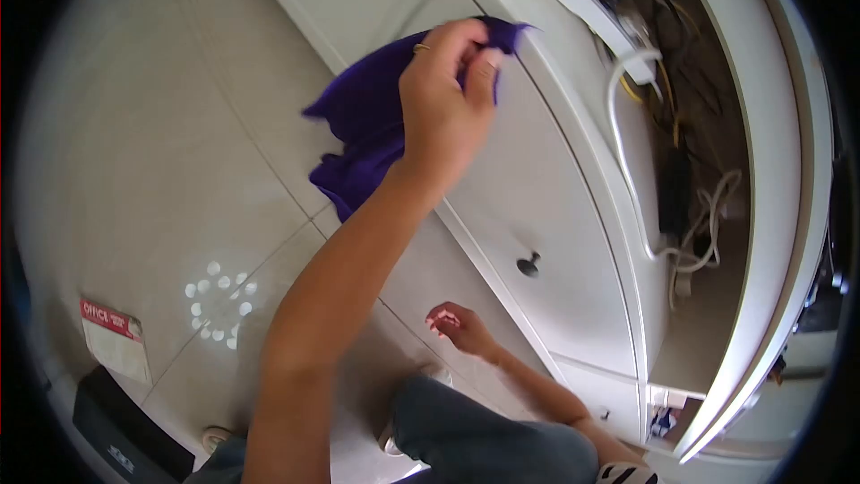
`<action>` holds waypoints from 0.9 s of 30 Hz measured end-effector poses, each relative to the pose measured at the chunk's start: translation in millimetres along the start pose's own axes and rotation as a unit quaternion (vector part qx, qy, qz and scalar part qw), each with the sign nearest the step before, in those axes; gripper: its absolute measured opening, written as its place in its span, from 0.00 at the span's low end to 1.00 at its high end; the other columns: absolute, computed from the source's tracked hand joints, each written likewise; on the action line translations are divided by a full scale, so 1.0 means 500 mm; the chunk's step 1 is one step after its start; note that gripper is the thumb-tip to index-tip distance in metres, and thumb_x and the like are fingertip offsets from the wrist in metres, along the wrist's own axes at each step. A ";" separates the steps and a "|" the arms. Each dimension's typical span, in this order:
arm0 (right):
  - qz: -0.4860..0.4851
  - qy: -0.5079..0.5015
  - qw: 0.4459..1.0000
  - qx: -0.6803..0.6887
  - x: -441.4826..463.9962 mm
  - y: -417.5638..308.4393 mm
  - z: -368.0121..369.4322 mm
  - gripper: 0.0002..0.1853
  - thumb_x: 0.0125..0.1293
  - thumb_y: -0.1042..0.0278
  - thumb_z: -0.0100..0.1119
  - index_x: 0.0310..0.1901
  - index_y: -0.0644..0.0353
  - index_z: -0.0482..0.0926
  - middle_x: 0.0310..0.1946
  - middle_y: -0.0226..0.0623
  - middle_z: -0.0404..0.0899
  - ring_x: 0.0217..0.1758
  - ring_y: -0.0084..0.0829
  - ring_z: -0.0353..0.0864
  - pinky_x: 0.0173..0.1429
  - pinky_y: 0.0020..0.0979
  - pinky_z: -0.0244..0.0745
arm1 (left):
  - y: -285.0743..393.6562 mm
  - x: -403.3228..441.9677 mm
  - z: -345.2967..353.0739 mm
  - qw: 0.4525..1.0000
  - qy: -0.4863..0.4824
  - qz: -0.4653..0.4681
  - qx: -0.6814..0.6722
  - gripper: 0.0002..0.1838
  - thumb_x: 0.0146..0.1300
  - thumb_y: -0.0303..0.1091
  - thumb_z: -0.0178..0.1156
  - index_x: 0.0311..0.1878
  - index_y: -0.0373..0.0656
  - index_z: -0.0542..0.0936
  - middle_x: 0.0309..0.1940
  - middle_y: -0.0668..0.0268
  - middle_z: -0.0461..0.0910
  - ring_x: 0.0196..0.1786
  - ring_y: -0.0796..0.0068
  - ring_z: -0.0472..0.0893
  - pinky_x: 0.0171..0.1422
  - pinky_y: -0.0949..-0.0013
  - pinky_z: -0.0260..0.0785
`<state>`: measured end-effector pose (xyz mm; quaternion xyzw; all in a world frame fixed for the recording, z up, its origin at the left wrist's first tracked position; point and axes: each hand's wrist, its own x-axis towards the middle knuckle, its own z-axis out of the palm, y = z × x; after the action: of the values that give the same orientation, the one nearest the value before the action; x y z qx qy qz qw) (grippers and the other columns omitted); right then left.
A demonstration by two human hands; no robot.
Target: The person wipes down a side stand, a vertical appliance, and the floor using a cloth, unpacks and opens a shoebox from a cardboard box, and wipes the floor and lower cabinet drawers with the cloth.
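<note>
My left hand (448, 94), with a ring on one finger, pinches a corner of a purple cloth (363, 99) between thumb and fingers. The cloth hangs in folds beside the front of a white drawer cabinet (537, 188), close to its top edge, and part of it is hidden behind the hand and wrist. Lower down, in front of the cabinet and near my knee, my right hand (461, 327) hangs with its fingers loosely curled. Nothing shows in it. A dark drawer knob (528, 264) is to its right.
On the cabinet top lie a white power strip (591, 4), a white cable (627, 170) and tangled dark cords (685, 90). A curved white panel edge (779, 170) rises at the right. A red-and-white packet (116, 336) and a black box (130, 426) rest on the tiled floor (152, 152).
</note>
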<state>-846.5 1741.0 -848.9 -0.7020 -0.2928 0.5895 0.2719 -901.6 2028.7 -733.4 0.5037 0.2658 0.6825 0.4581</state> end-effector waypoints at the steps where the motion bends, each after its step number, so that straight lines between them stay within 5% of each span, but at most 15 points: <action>1: -0.006 -0.006 1.000 -0.001 0.006 0.008 -0.003 0.06 0.61 0.75 0.47 0.38 0.60 0.73 0.33 0.29 0.74 0.37 0.18 0.72 0.41 0.22 0.68 | 0.007 -0.025 0.015 1.000 -0.014 -0.010 -0.012 0.04 0.54 0.24 0.57 0.32 0.37 0.73 0.23 0.69 0.70 0.25 0.81 0.68 0.30 0.78 0.63; 3: -0.006 0.005 1.000 0.009 -0.001 0.017 0.005 0.06 0.61 0.75 0.47 0.38 0.61 0.73 0.33 0.29 0.74 0.37 0.18 0.72 0.42 0.22 0.68 | 0.030 -0.101 0.041 0.988 -0.068 0.135 0.036 0.06 0.48 0.20 0.57 0.31 0.38 0.73 0.23 0.64 0.71 0.24 0.73 0.71 0.30 0.74 0.65; 5: -0.008 0.003 1.000 -0.014 0.014 0.005 0.013 0.07 0.60 0.75 0.47 0.40 0.62 0.73 0.33 0.31 0.75 0.39 0.20 0.73 0.45 0.23 0.68 | 0.021 -0.186 0.058 0.970 -0.154 0.183 -0.033 0.10 0.42 0.19 0.57 0.30 0.41 0.74 0.24 0.62 0.72 0.24 0.67 0.72 0.28 0.70 0.66; 10: -0.066 -0.018 0.997 -0.022 0.029 0.003 0.043 0.09 0.59 0.76 0.48 0.42 0.61 0.73 0.34 0.32 0.75 0.40 0.22 0.73 0.47 0.24 0.68 | -0.002 -0.266 0.026 0.921 -0.341 0.189 -0.017 0.12 0.40 0.19 0.57 0.30 0.45 0.76 0.22 0.68 0.69 0.22 0.69 0.72 0.23 0.70 0.66; 14: -0.024 -0.028 0.999 -0.001 0.021 0.042 0.031 0.09 0.59 0.76 0.48 0.41 0.61 0.73 0.34 0.31 0.76 0.39 0.21 0.73 0.46 0.23 0.68 | -0.071 -0.268 -0.018 0.907 -0.354 0.226 0.035 0.14 0.43 0.21 0.56 0.35 0.47 0.74 0.24 0.70 0.69 0.23 0.73 0.74 0.22 0.74 0.67; 17: 0.009 -0.023 0.999 0.025 0.009 0.063 0.025 0.08 0.59 0.76 0.47 0.40 0.60 0.74 0.33 0.30 0.76 0.38 0.20 0.73 0.45 0.22 0.68 | -0.141 -0.263 -0.061 0.937 -0.270 0.204 0.090 0.13 0.44 0.22 0.56 0.35 0.47 0.74 0.24 0.69 0.69 0.21 0.72 0.73 0.20 0.73 0.65; 21: 0.046 -0.014 0.999 0.008 -0.014 0.077 0.014 0.08 0.60 0.75 0.47 0.40 0.60 0.74 0.33 0.30 0.76 0.38 0.20 0.73 0.45 0.23 0.68 | -0.188 -0.206 -0.084 0.950 -0.195 0.150 0.192 0.09 0.51 0.22 0.52 0.37 0.42 0.72 0.30 0.61 0.70 0.32 0.63 0.73 0.35 0.64 0.68; 23: 0.040 -0.014 0.999 0.011 -0.018 0.080 0.005 0.08 0.60 0.75 0.47 0.40 0.60 0.74 0.34 0.30 0.76 0.38 0.20 0.73 0.45 0.23 0.68 | -0.206 -0.146 -0.086 0.970 -0.066 -0.010 0.234 0.09 0.55 0.23 0.50 0.40 0.38 0.69 0.36 0.57 0.69 0.40 0.58 0.70 0.45 0.63 0.65; 27: 0.026 -0.010 1.000 -0.009 -0.017 0.082 -0.012 0.07 0.61 0.73 0.47 0.41 0.59 0.73 0.35 0.29 0.75 0.39 0.20 0.73 0.44 0.23 0.68 | -0.245 -0.054 -0.103 0.974 0.059 -0.069 0.207 0.08 0.59 0.26 0.47 0.41 0.35 0.67 0.34 0.59 0.69 0.36 0.64 0.70 0.45 0.64 0.63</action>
<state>-838.1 1706.7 -871.8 -0.7060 -0.2824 0.6006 0.2473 -903.6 2063.3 -864.5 0.5266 0.4623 0.6077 0.3737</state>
